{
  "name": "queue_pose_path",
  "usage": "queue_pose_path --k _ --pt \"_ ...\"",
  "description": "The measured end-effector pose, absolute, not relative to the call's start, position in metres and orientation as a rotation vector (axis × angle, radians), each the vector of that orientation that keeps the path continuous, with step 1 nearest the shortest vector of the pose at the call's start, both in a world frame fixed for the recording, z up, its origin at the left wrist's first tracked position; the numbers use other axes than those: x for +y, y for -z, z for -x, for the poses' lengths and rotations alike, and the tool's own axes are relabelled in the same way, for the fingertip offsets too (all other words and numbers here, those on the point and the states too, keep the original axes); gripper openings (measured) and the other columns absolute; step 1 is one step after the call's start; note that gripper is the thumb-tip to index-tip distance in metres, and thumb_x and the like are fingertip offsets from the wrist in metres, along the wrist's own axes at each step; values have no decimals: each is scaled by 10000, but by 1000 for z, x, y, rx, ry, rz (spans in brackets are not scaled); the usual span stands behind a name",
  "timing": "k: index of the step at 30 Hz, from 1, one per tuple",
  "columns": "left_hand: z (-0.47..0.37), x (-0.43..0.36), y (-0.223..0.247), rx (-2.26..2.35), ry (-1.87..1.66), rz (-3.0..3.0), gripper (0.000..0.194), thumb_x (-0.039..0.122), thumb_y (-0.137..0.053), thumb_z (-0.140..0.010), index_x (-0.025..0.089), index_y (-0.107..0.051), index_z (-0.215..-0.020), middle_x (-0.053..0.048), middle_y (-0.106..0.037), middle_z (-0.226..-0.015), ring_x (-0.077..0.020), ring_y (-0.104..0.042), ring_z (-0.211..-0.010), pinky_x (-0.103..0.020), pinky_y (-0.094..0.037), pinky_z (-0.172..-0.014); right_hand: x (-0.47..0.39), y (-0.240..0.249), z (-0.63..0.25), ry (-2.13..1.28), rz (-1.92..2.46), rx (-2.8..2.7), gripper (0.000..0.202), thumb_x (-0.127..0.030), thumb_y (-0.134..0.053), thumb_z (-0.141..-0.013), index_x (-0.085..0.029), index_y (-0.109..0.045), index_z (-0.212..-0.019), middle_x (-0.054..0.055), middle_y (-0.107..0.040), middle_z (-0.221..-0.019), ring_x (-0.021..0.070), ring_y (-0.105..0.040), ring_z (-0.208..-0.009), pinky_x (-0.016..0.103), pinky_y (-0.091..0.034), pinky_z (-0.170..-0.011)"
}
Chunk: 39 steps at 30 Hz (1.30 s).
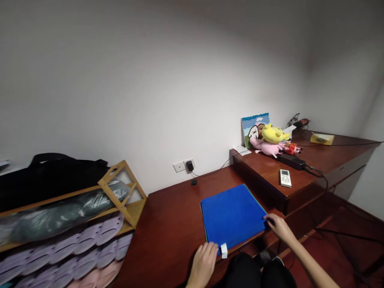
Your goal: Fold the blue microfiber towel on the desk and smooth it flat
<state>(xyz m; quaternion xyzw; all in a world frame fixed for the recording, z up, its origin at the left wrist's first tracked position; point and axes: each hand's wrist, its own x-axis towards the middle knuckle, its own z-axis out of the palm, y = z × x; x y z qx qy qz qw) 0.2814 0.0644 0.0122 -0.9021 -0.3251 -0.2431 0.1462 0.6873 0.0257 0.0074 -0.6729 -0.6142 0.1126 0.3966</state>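
Observation:
A blue cloth (232,216), folded into a flat rectangle, lies on the reddish-brown desk (162,224). A white tag (224,251) sticks out at its near edge. My left hand (204,260) is at the near left corner of the cloth, its fingers together on the edge beside the tag. At the near right corner, my right hand (276,226) pinches the cloth between thumb and fingers.
Right of the cloth, a raised desk section (261,170) bears a white remote (285,178), a black power adapter (292,162), plush toys (274,134) and a dog picture (252,128). Left stands a wooden rack (136,210) with purple slippers (87,238). A plug (189,166) is in the wall.

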Motion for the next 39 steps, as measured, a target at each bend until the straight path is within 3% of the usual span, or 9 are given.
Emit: queue_pose_path --k 4,9,14,19,24,27,30,35,39 --pt "-279 68 -26 -914 768 2569 318 67 -428 -1004 205 -670 -1157 -66 -752 -1041 -226 -703 -931 -387 -534 -845 23 3 -694 -217 1666 -1536 307 -380 -470 -919 -257 -727 -1034 83 -759 -1117 264 -710 -1048 421 -559 -960" --pt "-278 58 -15 -920 735 2652 303 119 -411 -1012 226 -688 -1077 -56 -747 -983 -229 -699 -853 -387 -556 -776 10 18 -689 -193 1817 -1680 299 -239 -464 -860 -264 -728 -998 58 -744 -1113 236 -693 -1036 372 -544 -938" --pt "-276 54 -19 -1026 794 2717 241 213 -460 -1018 255 -694 -1053 -58 -739 -1008 -242 -694 -904 -403 -563 -809 17 -9 -673 -42 2056 -1735 316 -255 -483 -863 -284 -760 -1014 49 -726 -1229 267 -652 -1139 441 -466 -1041" --pt "-320 82 -49 -1202 789 2786 315 234 -414 -1031 260 -706 -1147 -73 -728 -1183 -243 -668 -1103 -420 -543 -977 50 -26 -634 -14 2060 -1748 506 -417 -316 -1014 -264 -649 -1363 63 -574 -1496 261 -499 -1393 471 -309 -1205" --pt "-364 112 -29 -1291 469 2892 483 432 -405 -1044 267 -539 -1477 -73 -487 -1583 -300 -428 -1459 -530 -363 -1199 58 13 -611 -60 2206 -1773 555 -449 -309 -1021 -314 -443 -1541 2 -378 -1632 266 -306 -1525 522 -202 -1249" --pt "-364 117 -7 -1333 345 2920 569 522 -316 -1057 315 -374 -1583 -42 -353 -1662 -289 -304 -1532 -545 -273 -1246 55 31 -611 -12 2184 -1770 566 -461 -291 -1026 -313 -403 -1561 -10 -337 -1647 250 -267 -1540 503 -182 -1259" --pt "-357 117 1 -1371 316 2929 588 557 -263 -1059 343 -309 -1605 -19 -289 -1685 -272 -248 -1553 -529 -233 -1264 55 32 -614 -16 2190 -1766 562 -471 -299 -1022 -327 -418 -1553 -14 -365 -1636 245 -295 -1530 496 -199 -1255" --pt "-360 121 -12 -1399 307 2950 593 578 -240 -1056 330 -398 -1571 -37 -367 -1654 -276 -314 -1529 -520 -285 -1241 73 12 -626 -94 2264 -1744 563 -472 -258 -1023 -319 -505 -1505 13 -488 -1572 236 -435 -1452 452 -294 -1217" --pt "-388 146 -27 -1354 453 2919 584 526 -219 -1068 281 -451 -1545 -51 -420 -1629 -261 -351 -1511 -499 -300 -1239 112 -7 -643 -119 2291 -1744 588 -442 -219 -1033 -275 -420 -1560 22 -382 -1637 228 -339 -1510 450 -250 -1241"
